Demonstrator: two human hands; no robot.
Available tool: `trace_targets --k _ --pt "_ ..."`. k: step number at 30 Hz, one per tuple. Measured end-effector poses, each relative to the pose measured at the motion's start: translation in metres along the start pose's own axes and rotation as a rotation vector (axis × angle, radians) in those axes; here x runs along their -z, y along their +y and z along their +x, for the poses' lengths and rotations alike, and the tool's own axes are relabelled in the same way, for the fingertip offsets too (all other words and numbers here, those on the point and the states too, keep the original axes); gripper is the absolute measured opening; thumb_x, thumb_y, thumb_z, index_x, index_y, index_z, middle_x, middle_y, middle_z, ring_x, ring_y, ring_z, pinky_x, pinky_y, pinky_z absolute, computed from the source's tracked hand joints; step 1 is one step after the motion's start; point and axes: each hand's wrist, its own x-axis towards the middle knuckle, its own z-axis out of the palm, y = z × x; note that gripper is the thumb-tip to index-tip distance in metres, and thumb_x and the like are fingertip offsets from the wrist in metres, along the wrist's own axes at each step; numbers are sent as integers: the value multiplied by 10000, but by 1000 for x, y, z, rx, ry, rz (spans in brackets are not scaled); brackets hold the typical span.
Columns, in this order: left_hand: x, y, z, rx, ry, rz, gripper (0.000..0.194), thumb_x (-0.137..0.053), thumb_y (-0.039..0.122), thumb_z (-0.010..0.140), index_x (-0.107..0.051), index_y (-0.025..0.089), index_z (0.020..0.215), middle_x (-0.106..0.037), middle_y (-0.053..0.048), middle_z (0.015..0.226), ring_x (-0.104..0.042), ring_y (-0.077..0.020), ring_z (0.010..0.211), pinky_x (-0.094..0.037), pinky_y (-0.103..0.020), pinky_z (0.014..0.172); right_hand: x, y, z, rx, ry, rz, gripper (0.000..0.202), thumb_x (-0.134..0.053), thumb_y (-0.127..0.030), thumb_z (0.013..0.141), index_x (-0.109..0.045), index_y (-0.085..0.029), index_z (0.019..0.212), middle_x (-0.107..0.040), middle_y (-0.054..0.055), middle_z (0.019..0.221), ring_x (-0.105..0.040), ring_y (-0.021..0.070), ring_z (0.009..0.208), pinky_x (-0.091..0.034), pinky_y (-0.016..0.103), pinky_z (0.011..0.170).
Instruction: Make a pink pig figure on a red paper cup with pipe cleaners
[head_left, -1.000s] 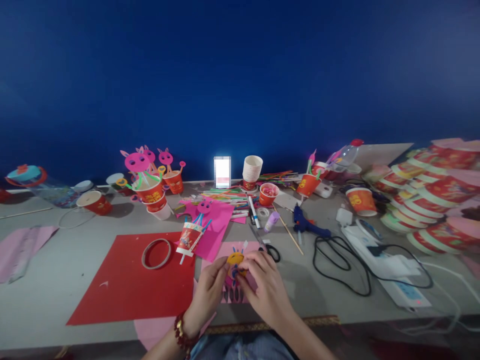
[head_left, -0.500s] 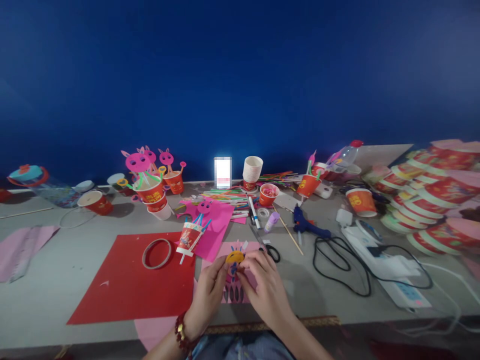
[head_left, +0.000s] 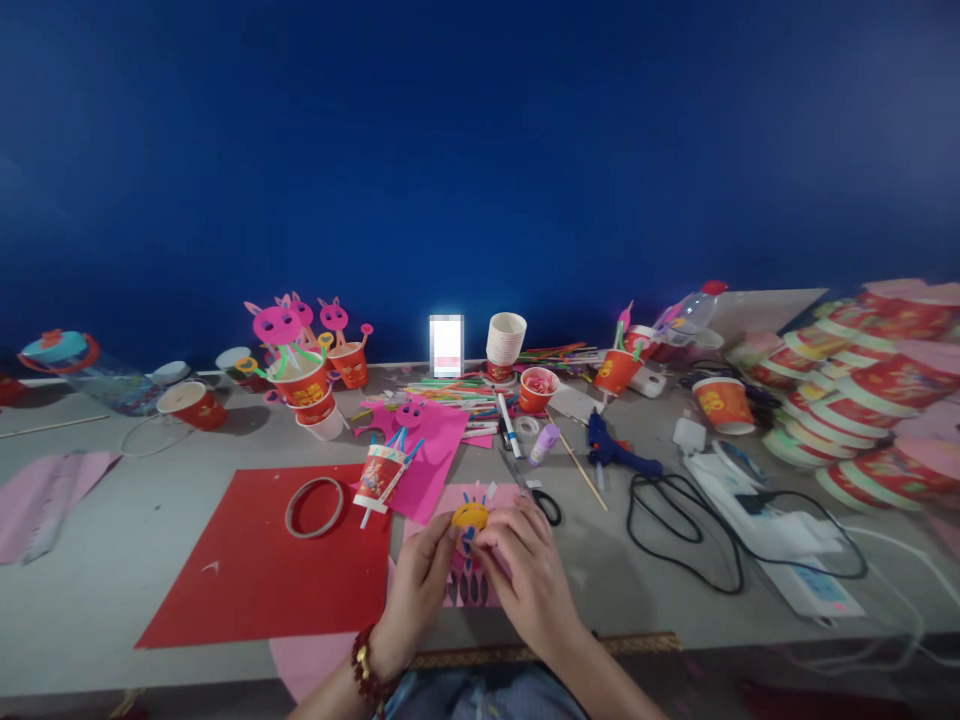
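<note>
Near the table's front edge, a small yellow-and-blue craft figure with short blue spikes on top is held between both hands. My left hand pinches its left side with thumb and fingertips. My right hand is closed, its bent fingers against the figure's right side and lower part. How the right fingertips meet the blue part is too small to make out. Beneath the hands lies a light pink sheet, with dark leaf-shaped marks or cutouts at its near side. Scissors rest just beyond my right hand.
Left of my hands lies red paper with a tape roll. Decorated cups and coloured sticks stand or lie behind. To the right are a blue glue gun, its black cord, a power strip and stacked cups.
My right fingers shift slightly at the figure, and more of its blue part shows between the hands. The left hand keeps its hold, and the things on the table stay put.
</note>
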Motion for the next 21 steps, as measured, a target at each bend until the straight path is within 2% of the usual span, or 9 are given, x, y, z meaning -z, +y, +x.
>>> trace_targets --k 5,9,16,21 --pt "-3 -4 -2 -46 20 46 403 -538 501 915 -726 150 972 -741 -84 805 -676 -183 688 -558 -254 639 2 1 -1 61 -19 -23 97 -542 -138 934 -576 -223 899 -633 39 920 -564 217 885 -369 478 996" --pt "-4 -9 -5 -80 71 47 370 -564 462 910 -715 148 1033 -757 -99 869 -700 -196 729 -575 -272 678 4 1 0 86 0 -19 97 -531 -134 940 -576 -215 908 -636 42 915 -567 214 879 -376 478 991" --pt "-6 -17 -9 6 107 -32 358 -618 446 880 -712 155 1066 -757 -111 974 -708 -227 878 -573 -307 805 6 1 2 135 23 -14 112 -515 -136 948 -579 -216 905 -641 38 889 -576 205 851 -397 468 985" --pt "-6 -10 -7 63 90 -82 397 -620 499 861 -730 153 1022 -761 -107 956 -705 -225 858 -575 -306 785 8 1 3 167 30 -12 123 -503 -126 947 -579 -216 912 -641 37 880 -580 199 831 -413 464 972"
